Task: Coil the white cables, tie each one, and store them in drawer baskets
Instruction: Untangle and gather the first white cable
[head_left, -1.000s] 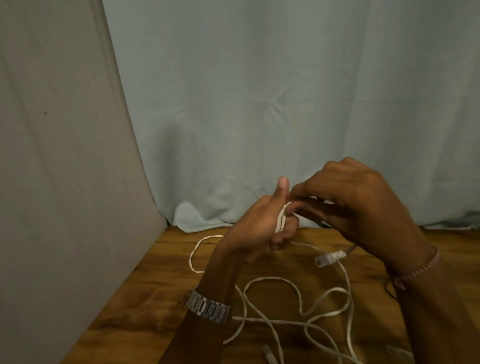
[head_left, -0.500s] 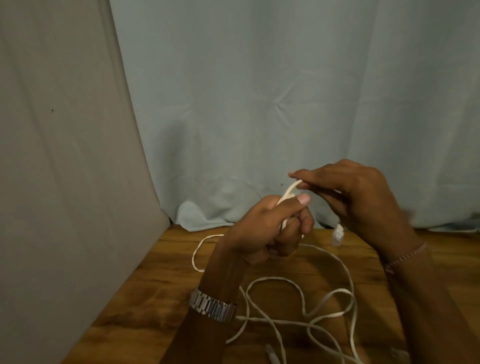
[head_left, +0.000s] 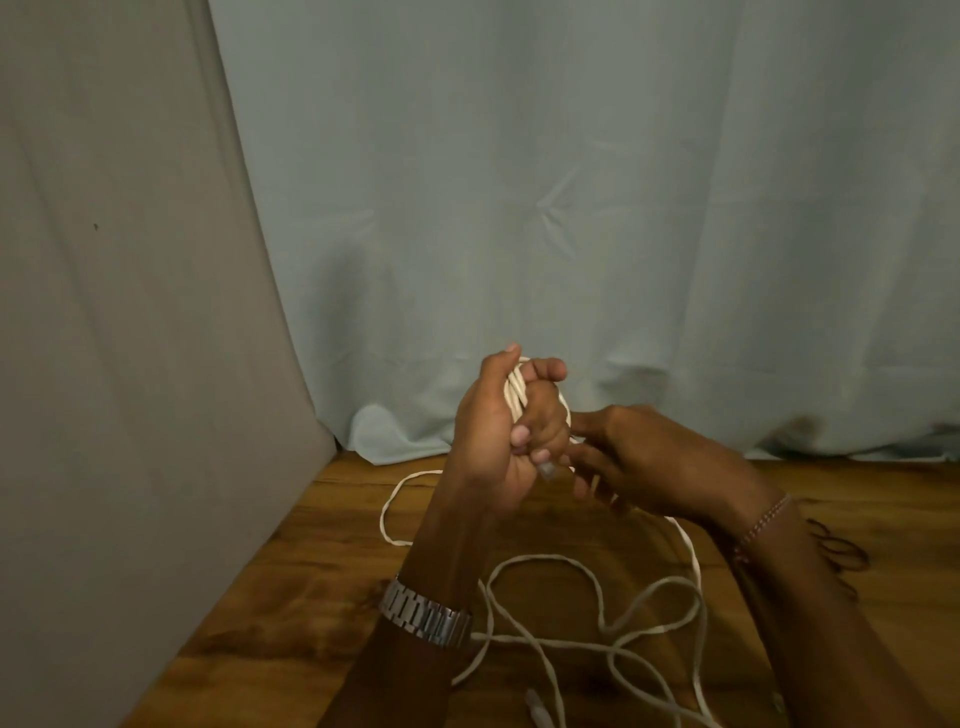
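Note:
A long white cable (head_left: 597, 587) lies in loose loops on the wooden table (head_left: 291, 597). My left hand (head_left: 498, 431), raised above the table, grips a few coiled turns of that cable in its fist. My right hand (head_left: 639, 462) is just to the right and lower, its fingers curled round the strand that runs down from the coil. A clear plug (head_left: 537, 714) on a cable end lies near the bottom edge. No drawer baskets are in view.
A pale blue curtain (head_left: 571, 208) hangs behind the table and a grey cloth panel (head_left: 119, 312) closes the left side. Several dark ties (head_left: 836, 545) lie on the table to the right of my right wrist.
My left hand has turned upright and risen with more turns of cable in it. My right hand dropped from above the coil to beside and below it.

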